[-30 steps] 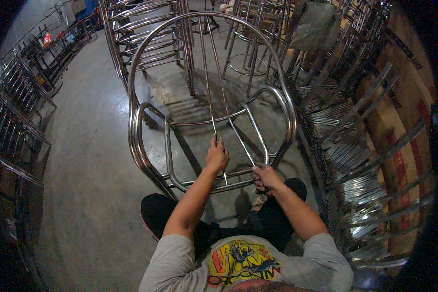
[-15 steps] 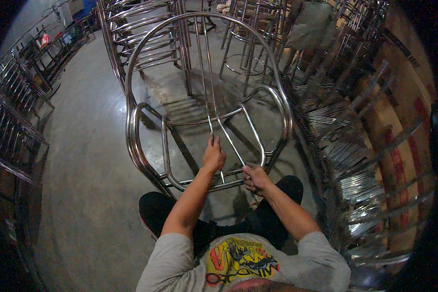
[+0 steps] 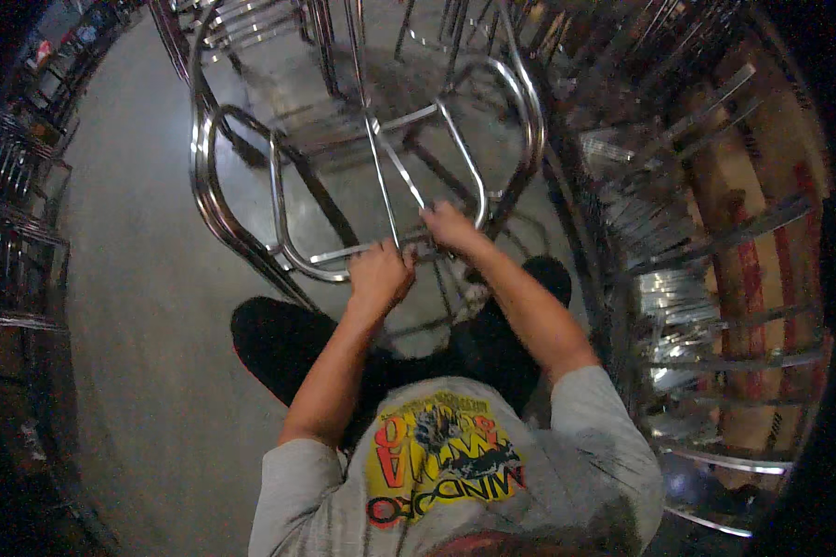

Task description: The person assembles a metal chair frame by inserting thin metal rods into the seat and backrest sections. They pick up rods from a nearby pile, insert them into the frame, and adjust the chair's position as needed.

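A chair frame of shiny bent metal tubing [image 3: 201,167] stands on the floor in front of my knees, its tall curved back running out past the top of the picture. Two thin metal rods, a left rod [image 3: 384,181] and a right rod [image 3: 403,169], come close together near the rear seat bar and spread apart toward me. My left hand [image 3: 381,275] is closed at the near end of the left rod, by the front seat rail [image 3: 328,272]. My right hand [image 3: 451,228] grips the near end of the right rod. Motion blurs both hands slightly.
More metal frames [image 3: 241,28] stand behind the chair frame. Piled shiny tubes [image 3: 673,297] and brown cardboard [image 3: 729,251] line the right side. Stacked metal frames [image 3: 19,232] run along the left, beyond a stretch of grey floor [image 3: 139,278].
My view has tipped down, so the chair frame sits higher in the picture. My left hand has slid down its rod to the front rail. My right hand still grips the other rod.
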`<state>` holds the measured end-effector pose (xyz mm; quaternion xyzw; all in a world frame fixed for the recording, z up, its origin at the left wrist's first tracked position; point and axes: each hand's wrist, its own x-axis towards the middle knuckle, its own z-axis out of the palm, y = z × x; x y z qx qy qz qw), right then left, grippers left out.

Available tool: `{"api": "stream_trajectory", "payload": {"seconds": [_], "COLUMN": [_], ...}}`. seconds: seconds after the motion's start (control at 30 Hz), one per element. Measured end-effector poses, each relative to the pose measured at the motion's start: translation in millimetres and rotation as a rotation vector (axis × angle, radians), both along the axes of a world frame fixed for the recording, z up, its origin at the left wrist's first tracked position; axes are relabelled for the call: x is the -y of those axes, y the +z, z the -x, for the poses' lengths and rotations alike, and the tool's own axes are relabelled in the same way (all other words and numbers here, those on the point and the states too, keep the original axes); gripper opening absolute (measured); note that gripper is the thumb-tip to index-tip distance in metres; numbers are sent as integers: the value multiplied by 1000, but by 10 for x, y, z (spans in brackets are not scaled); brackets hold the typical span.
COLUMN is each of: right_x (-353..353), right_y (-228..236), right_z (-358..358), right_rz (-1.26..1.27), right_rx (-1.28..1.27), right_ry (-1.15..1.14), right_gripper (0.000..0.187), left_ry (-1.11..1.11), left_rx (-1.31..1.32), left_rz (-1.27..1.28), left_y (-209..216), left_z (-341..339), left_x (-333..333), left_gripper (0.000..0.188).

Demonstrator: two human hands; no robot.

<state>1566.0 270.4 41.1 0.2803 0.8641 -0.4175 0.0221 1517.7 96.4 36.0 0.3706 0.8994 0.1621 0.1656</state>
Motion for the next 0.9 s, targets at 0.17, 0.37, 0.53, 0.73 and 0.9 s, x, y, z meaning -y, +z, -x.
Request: {"api": "stream_trajectory", "payload": {"seconds": [0.17, 0.37, 0.53, 0.73, 0.9], "right_x": [5, 148, 252, 290, 254], "right_y": [-86, -138, -6, -43, -61], "right_z": [133, 280, 373, 422, 457], "right_rz": [-202, -73, -20, -88, -14], "right_rx": [-149, -22, 9, -31, 22], "right_ry": [-1, 1, -92, -125, -88], "right_gripper": [49, 45, 47, 42, 27], "left_ry": [-112, -95, -85, -66, -57], "left_rx": [-287, -240, -200, -217, -76], "left_rz": [-292, -160, -119, -106, -33], "left_y": [95, 167, 167, 135, 171], "left_z": [-132, -154, -178, -169, -176], "left_x": [171, 131, 143, 138, 119], "left_gripper": [51, 51, 49, 43, 49]}}
